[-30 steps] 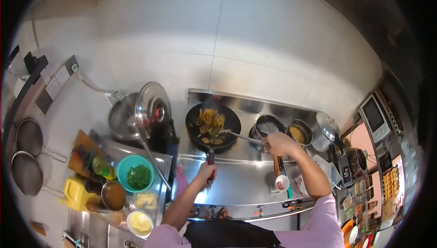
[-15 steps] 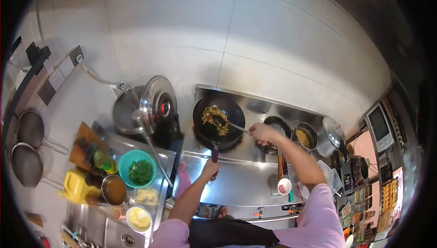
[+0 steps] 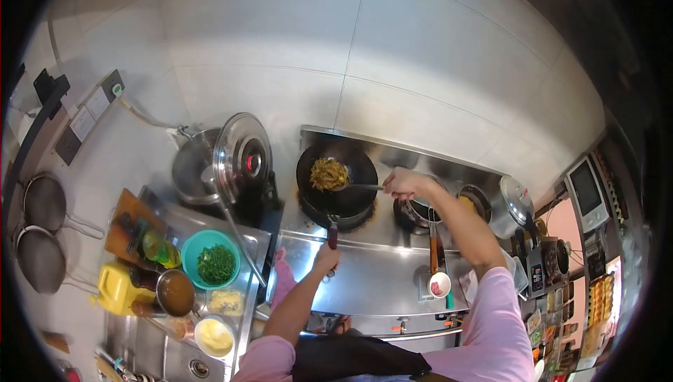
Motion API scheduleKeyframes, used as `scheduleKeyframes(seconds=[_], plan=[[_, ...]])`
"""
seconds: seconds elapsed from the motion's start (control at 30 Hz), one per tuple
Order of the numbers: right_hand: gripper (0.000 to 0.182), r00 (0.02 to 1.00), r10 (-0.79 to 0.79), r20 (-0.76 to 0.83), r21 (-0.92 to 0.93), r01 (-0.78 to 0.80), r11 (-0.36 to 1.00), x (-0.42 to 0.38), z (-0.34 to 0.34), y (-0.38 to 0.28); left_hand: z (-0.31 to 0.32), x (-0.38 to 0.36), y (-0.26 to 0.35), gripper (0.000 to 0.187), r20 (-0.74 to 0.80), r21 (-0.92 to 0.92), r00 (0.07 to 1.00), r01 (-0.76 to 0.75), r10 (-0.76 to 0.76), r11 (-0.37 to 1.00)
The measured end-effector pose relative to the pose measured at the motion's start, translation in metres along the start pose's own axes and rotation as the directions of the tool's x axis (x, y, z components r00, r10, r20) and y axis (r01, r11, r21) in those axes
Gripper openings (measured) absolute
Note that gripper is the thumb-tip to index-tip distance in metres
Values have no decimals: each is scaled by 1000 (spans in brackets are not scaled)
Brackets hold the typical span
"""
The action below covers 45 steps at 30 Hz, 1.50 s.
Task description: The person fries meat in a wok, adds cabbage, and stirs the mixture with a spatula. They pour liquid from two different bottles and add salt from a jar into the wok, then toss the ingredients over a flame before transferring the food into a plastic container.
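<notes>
A black wok (image 3: 357,203) sits on the left burner, with brownish-yellow cooked food (image 3: 328,173) gathered in its upper left. My left hand (image 3: 327,260) is wrapped round the wok's dark handle (image 3: 333,232), below the pan. From the right, my right hand (image 3: 402,184) grips a metal ladle (image 3: 363,187) whose head lies against the lower right side of the food. Part of the ladle's head is hidden by the food. Under my right forearm is a second dark pan (image 3: 409,215) with a wooden handle (image 3: 433,252).
Left of the stove stand a large pot (image 3: 193,169) with a lid (image 3: 243,161), a teal bowl of greens (image 3: 187,256) and a yellow jug (image 3: 114,289). A small white bowl (image 3: 444,280) lies near the right front. A pressure cooker (image 3: 515,203) is farther right.
The food is now gathered in a compact heap at the wok's upper left. My right hand has moved slightly upward, and the ladle's head has shifted down to the heap's right.
</notes>
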State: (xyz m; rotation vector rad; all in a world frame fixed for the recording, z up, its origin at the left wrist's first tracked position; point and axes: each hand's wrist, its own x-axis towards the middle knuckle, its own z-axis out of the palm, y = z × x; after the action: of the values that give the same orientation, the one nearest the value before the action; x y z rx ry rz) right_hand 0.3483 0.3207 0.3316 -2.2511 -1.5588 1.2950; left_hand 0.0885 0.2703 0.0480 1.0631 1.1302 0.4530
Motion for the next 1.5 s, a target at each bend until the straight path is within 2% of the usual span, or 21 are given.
scheduleKeyframes(seconds=[0.1,0.2,0.3,0.37,0.47,0.57,0.67,0.77,0.8,0.83,0.9,0.93,0.97,1.03,1.07,1.13,1.17,1.27,1.37,1.43,1.5], plan=[[16,994,59,94,-51,-54,997,-18,-37,-5,-12,9,-4,15,73,-39,997,0,3,999],[15,921,215,325,-159,-171,972,2,-75,2,-19,4,4,16,62,-31,998,24,-22,999],[13,898,182,400,-82,-163,983,18,-72,10,-21,4,4,18,92,-47,995,29,-24,998],[14,940,104,326,40,-124,992,27,-43,15,-20,11,-5,19,122,-37,992,23,-18,999],[16,984,13,177,274,-62,960,27,-26,16,-17,7,0,19,55,0,998,-5,5,1000],[15,989,25,147,69,-35,997,-10,-39,4,-17,13,-5,19,69,-6,998,8,-8,1000],[16,977,124,173,-265,-75,961,-16,-51,5,-17,9,1,19,64,-10,998,14,-13,1000],[15,989,58,135,-148,-38,988,10,-26,39,-18,11,0,19,89,-7,996,12,-11,1000],[14,996,32,88,1,-33,999,27,-8,53,-17,8,0,18,92,-7,996,19,-19,1000],[14,1000,-6,30,-16,7,1000,25,4,52,-16,5,2,18,94,-3,995,25,-25,1000],[14,992,-96,-87,-57,91,994,25,18,37,-21,8,8,18,95,-3,995,32,-31,999],[20,978,-155,-143,-186,127,974,12,18,27,-22,11,6,18,102,-11,994,45,-43,999],[21,929,-330,-169,-367,252,896,14,16,33,-21,11,1,18,112,-20,992,62,-60,998],[23,749,-652,-119,-695,407,593,24,4,50,-18,8,4,18,110,-19,992,68,-66,998],[26,777,-624,-84,-713,391,583,29,-3,55,-18,9,2,18,112,-26,992,60,-56,998],[26,965,-259,-43,-609,180,772,0,-25,29,-21,8,5,20,107,-51,993,62,-57,997],[26,998,-60,3,-565,51,824,-9,-33,17,-22,9,5,20,110,-37,992,62,-58,997],[26,996,-1,-85,-376,-31,926,18,-40,42,-25,13,4,20,128,-19,990,64,-61,998],[19,985,18,-173,-311,-72,948,49,-23,31,-27,13,4,21,152,-21,986,73,-69,997],[15,960,-241,-144,-583,115,805,66,-10,13,-26,12,3,23,149,-24,985,88,-84,996],[16,908,-373,-193,-767,98,635,61,14,-10,-25,14,-1,25,139,-38,988,77,-71,996]])
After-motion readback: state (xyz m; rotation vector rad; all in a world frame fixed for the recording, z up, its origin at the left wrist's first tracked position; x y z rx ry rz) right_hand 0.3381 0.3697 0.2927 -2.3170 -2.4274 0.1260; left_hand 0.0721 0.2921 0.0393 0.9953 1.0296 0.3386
